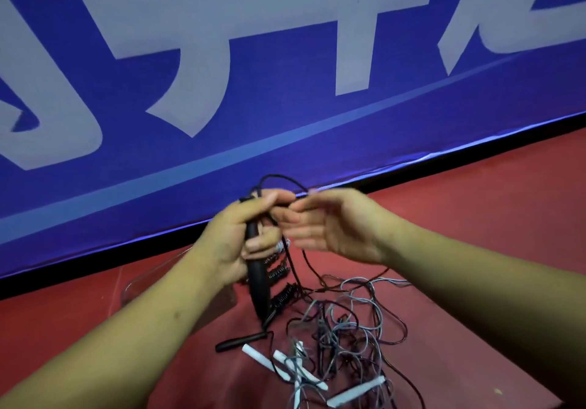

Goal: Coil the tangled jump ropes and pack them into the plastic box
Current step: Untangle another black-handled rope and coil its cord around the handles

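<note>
a person's two bare forearms reach in from the bottom corners and meet at the middle of the view, above a red floor (475, 218).

the left hand (234, 244) is curled tight around a black handle (258, 285) of a jump rope. the handle's long axis runs nearly upright: its top end points to 12 o'clock and sticks out just above the thumb, and its lower end points to about 5 o'clock, down toward the floor. a thin black rope (285, 180) arcs up out of the fist at 12 o'clock and drops down at the right of the handle.

the right hand (329, 228) sits at 3 o'clock of the left, palm turned toward it, fingers stretched out and loose, blurred, its fingertips just beside the left thumb.

at 6 o'clock of the hands a second black handle (241, 340) lies flat on the floor, its long axis pointing from 8 to 2 o'clock. at 5 o'clock lies a tangled heap of ropes (348, 329), black and grey, with several white handles (258, 358) pointing different ways.

a clear plastic box (139, 282) stands on the floor at 8 o'clock of the hands, partly hidden by the left forearm.

a blue banner (285, 91) with large white characters fills the upper half.
</note>
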Demonstrator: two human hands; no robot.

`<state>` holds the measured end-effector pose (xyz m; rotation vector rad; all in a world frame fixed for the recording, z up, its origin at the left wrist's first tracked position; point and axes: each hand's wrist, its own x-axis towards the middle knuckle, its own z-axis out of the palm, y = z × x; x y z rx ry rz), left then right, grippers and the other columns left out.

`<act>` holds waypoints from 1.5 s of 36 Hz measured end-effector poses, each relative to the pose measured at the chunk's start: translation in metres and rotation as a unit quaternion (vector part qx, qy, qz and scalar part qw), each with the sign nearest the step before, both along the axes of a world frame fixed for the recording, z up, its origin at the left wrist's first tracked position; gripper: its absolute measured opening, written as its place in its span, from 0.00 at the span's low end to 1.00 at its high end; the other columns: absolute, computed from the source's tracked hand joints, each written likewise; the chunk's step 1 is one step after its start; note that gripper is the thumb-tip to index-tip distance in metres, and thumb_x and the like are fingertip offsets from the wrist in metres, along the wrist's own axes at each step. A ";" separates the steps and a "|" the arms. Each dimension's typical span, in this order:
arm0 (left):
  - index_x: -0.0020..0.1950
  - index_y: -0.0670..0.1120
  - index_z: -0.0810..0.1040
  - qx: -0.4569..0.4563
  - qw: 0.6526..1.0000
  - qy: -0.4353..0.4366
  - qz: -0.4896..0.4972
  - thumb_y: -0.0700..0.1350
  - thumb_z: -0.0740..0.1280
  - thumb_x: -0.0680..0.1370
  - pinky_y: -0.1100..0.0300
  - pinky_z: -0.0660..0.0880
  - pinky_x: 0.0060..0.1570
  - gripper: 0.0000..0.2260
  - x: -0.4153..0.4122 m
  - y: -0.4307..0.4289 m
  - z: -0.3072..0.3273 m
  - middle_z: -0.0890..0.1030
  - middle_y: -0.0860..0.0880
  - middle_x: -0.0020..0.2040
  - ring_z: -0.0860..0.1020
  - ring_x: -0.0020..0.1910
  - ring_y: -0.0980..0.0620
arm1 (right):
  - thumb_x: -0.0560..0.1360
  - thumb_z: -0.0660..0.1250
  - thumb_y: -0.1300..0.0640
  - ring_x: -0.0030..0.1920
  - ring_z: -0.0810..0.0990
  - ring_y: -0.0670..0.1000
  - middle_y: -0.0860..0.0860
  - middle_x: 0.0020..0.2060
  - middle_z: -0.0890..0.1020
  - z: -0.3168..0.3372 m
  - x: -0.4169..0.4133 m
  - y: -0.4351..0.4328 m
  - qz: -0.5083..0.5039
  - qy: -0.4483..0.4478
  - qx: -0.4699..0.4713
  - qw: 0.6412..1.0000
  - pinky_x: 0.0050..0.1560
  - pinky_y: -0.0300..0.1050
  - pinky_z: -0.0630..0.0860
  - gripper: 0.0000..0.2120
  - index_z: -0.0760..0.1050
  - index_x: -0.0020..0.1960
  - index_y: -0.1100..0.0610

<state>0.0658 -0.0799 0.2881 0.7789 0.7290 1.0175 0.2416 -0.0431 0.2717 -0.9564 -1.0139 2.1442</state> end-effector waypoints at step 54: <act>0.50 0.37 0.78 0.090 0.945 0.295 -0.109 0.36 0.69 0.77 0.69 0.61 0.18 0.03 -0.007 -0.013 -0.028 0.85 0.39 0.43 0.69 0.22 0.58 | 0.81 0.60 0.47 0.48 0.86 0.59 0.62 0.45 0.85 0.028 0.008 0.010 -0.157 0.114 0.002 0.981 0.48 0.53 0.83 0.17 0.71 0.53 0.63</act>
